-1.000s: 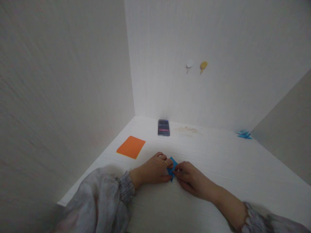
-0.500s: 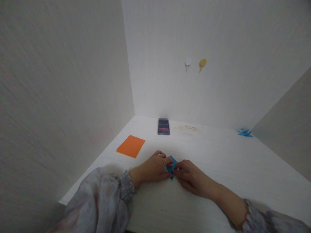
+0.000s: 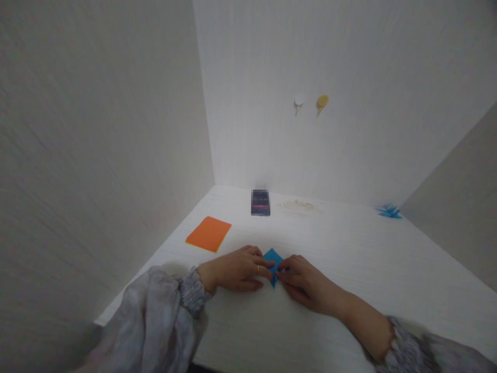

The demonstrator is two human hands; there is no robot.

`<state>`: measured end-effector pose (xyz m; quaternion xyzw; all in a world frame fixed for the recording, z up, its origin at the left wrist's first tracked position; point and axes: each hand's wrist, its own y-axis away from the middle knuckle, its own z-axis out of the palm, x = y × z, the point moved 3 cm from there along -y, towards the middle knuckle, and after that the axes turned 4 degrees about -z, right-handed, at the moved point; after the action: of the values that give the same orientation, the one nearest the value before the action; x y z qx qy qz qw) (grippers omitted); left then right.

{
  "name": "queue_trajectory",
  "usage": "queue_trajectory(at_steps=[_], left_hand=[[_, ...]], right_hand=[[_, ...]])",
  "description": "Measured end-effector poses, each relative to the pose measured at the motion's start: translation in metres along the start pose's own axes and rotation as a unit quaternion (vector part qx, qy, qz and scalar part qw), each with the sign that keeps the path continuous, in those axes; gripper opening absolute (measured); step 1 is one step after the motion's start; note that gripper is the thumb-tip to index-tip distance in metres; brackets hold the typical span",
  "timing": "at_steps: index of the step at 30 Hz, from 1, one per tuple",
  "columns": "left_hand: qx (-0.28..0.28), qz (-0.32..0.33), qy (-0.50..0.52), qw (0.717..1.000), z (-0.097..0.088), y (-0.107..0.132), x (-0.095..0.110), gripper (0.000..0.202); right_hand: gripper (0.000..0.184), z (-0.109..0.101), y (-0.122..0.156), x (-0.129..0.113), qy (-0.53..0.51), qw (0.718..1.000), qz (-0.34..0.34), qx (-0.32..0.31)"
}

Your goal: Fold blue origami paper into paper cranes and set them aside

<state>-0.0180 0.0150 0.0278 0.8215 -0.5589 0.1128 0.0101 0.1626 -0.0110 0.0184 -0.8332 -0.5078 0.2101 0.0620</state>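
Note:
A small folded sheet of blue origami paper (image 3: 273, 255) lies on the white table between my hands, one corner pointing away and a narrow tip toward me. My left hand (image 3: 240, 268), with a ring on one finger, stretches its fingers over the paper's left part and presses on it; the thumb is apart, off the paper. At the right edge, my right hand (image 3: 305, 282) pinches the paper between thumb and fingertips. Fingers hide part of the folds.
An orange stack of square paper (image 3: 208, 234) lies to the left. Farther back is a dark blurred rectangular object (image 3: 260, 202). Blue folded paper pieces (image 3: 389, 211) sit in the right back corner. Walls enclose the table; a white hook (image 3: 298, 103) and a yellow hook (image 3: 322, 101) hang behind.
My left hand has slid a little to the left; its thumb has come off the paper and more of the blue sheet shows. My right hand stays nearly still.

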Motion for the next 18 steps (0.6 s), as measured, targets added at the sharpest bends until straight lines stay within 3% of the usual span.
queue_trajectory(at_steps=[10, 18], left_hand=[[-0.001, 0.037, -0.038, 0.999, 0.0082, 0.0007, -0.0033, 0.031], [-0.023, 0.026, -0.039, 0.999, 0.0054, -0.0011, 0.0035, 0.031]], right_hand=[[0.025, -0.0007, 0.0031, 0.0029, -0.001, 1.0, 0.002, -0.011], [0.025, -0.0017, 0.0042, 0.0032, 0.0, 1.0, 0.002, -0.01]])
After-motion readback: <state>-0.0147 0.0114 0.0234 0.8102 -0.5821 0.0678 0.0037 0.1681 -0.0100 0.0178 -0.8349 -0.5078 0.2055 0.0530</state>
